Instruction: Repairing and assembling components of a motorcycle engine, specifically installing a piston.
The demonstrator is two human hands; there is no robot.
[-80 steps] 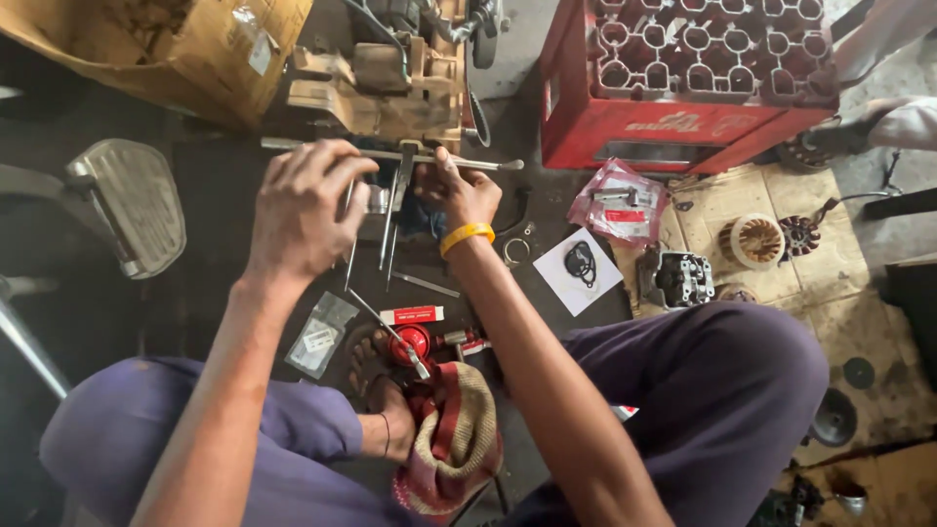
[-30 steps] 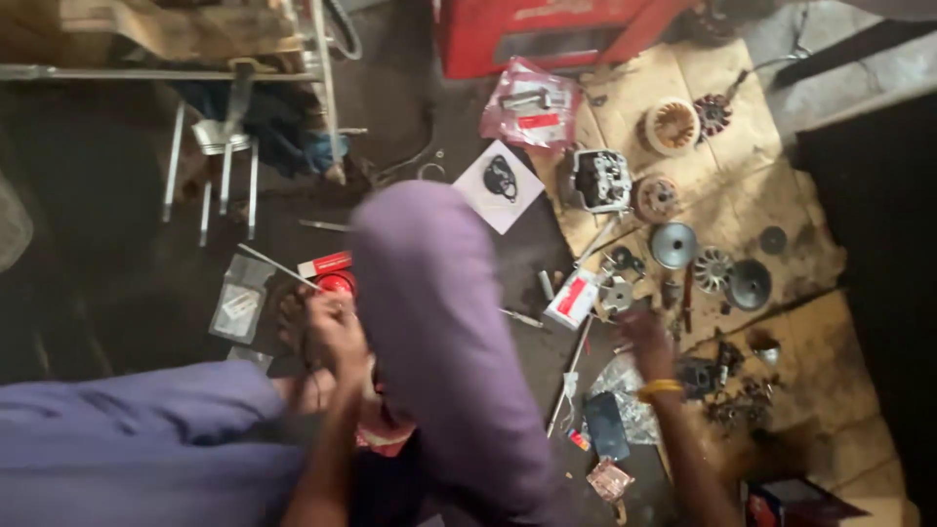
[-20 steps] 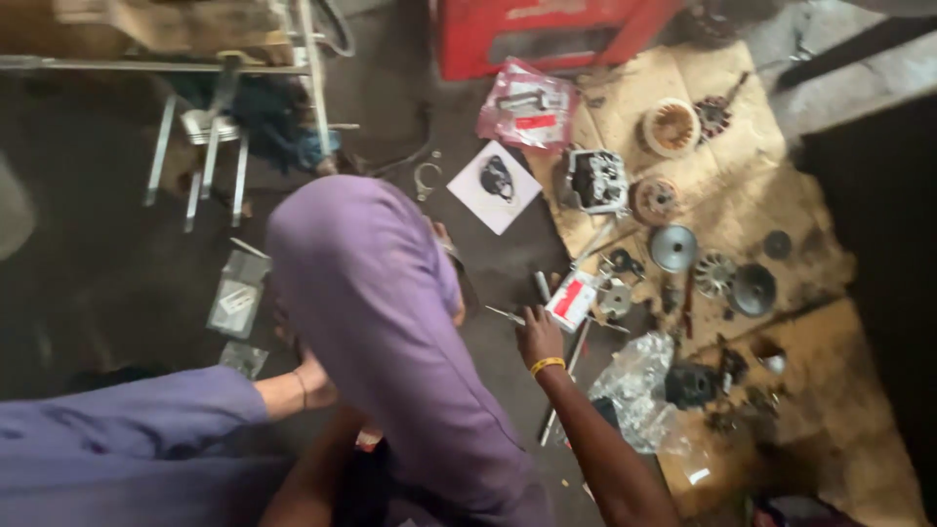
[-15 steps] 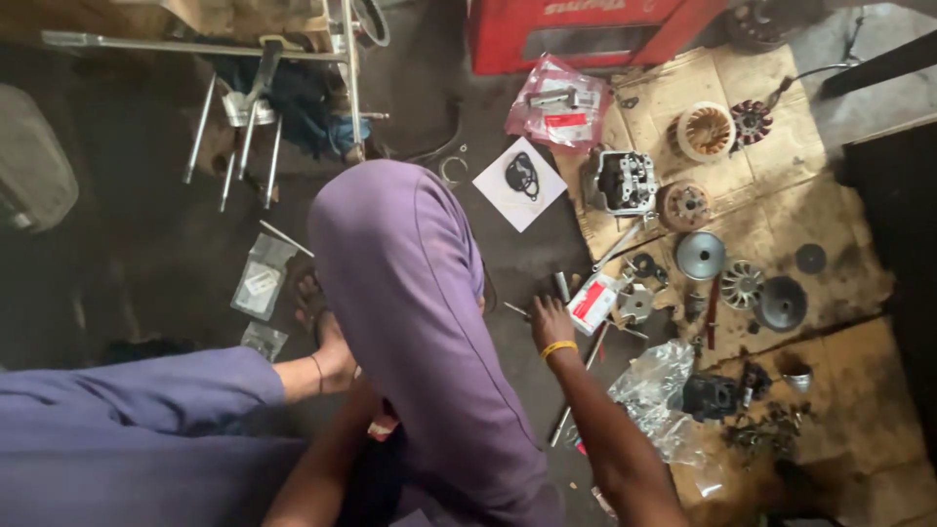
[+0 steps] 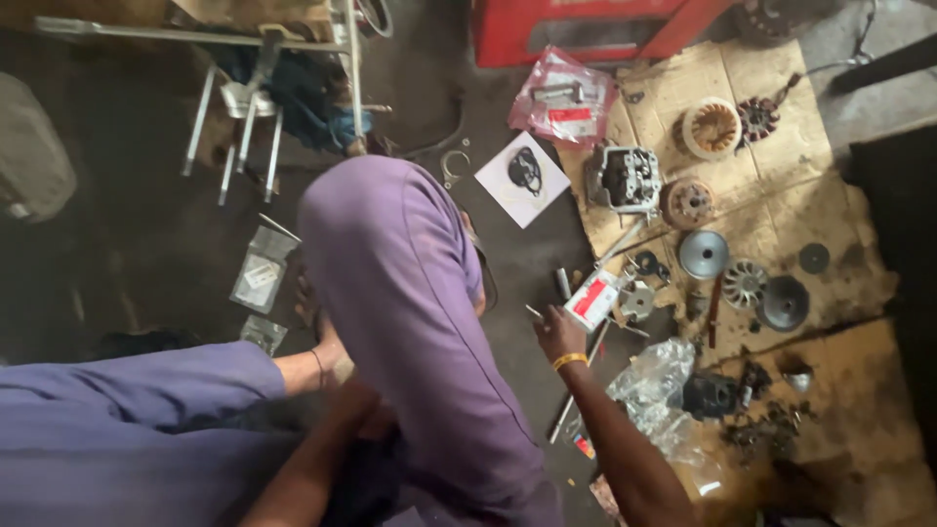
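I sit on a dark workshop floor in purple trousers, my right knee (image 5: 410,293) raised in the middle of the view. My right hand (image 5: 556,332), with a yellow bangle at the wrist, rests low on the floor beside a small red and white box (image 5: 593,300) and a thin metal rod (image 5: 576,385). A small metal tip shows at its fingers; whether it grips it is unclear. My left hand (image 5: 363,408) is tucked under the knee near my foot, mostly hidden.
Cardboard sheets (image 5: 781,195) on the right carry engine parts: a cylinder head (image 5: 623,179), a stator coil (image 5: 712,127), pulleys (image 5: 747,283). A red crate (image 5: 586,29), a pink plastic bag (image 5: 564,98), a white paper with a gasket (image 5: 522,176), a clear bag (image 5: 649,390) and a metal frame (image 5: 244,107) lie around.
The view swung from the metal frame to the parts on the right. My right hand reached out to the cardboard, then drew back beside the red and white box.
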